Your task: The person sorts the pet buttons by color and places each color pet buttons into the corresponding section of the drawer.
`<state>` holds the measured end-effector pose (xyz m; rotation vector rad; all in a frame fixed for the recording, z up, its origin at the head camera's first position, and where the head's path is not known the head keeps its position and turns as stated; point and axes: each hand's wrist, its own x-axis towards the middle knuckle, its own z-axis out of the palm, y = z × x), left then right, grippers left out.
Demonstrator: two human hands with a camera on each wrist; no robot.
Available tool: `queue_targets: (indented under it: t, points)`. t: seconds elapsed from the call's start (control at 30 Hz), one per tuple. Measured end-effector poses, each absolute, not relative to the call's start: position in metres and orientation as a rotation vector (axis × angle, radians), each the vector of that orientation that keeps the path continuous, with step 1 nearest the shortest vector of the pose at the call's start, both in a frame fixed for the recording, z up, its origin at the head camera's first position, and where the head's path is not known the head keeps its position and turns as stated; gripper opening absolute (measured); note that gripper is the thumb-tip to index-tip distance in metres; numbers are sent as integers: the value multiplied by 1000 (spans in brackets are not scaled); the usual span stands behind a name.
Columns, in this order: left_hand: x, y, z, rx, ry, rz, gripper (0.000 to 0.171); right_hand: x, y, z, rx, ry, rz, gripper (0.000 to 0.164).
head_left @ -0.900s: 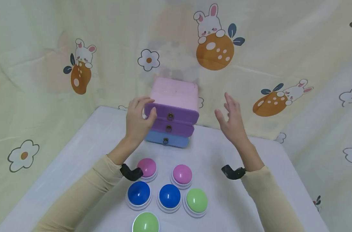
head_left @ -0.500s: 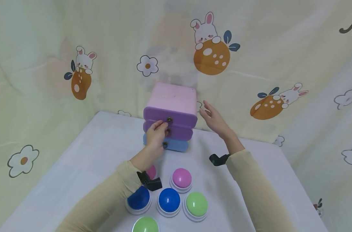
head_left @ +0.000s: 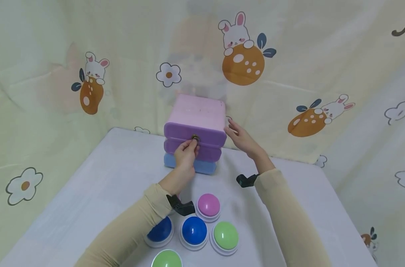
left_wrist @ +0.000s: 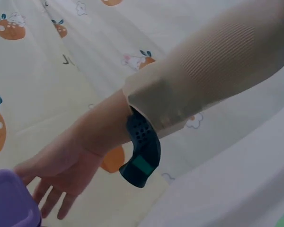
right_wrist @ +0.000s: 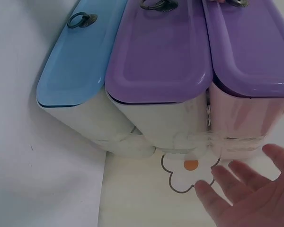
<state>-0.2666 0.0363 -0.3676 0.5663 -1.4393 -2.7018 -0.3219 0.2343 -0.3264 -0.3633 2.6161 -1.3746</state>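
A small stack of three drawers stands at the back of the table: a pink-bodied top unit [head_left: 199, 111] with a purple front, a purple middle drawer [head_left: 209, 153] and a blue bottom drawer [head_left: 205, 167]. My left hand [head_left: 185, 157] pinches the metal ring pull [head_left: 196, 138] on the top drawer's front. Only a fingertip of that hand shows at the upper edge of the right wrist view. Beside the stack's right side, my right hand [head_left: 244, 144] is held up, fingers extended and spread, palm toward the pink body [right_wrist: 241, 118]. All three fronts appear closed.
Several domed push buttons on white bases stand in front of the stack: a pink button [head_left: 209, 205], blue buttons [head_left: 194, 230] and green buttons [head_left: 226, 236]. The left forearm hides another. A patterned curtain [head_left: 139, 44] hangs behind the white table [head_left: 89, 178].
My left hand came down from the stack's upper left corner, passed the middle drawer's pull, and now grips the top drawer's ring pull. My right hand moved left, close to the stack's side.
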Motion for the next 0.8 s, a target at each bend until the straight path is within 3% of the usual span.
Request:
queue_targets:
  t: [0.17, 0.8]
  points:
    - [-268, 33, -368, 552, -1379, -2723, 10, -320, 230, -315, -419, 2585, -1324, 68]
    - [-267, 26, -371, 530, -1320, -2724, 18, -332, 236, -316, -472, 2581, -1224, 74]
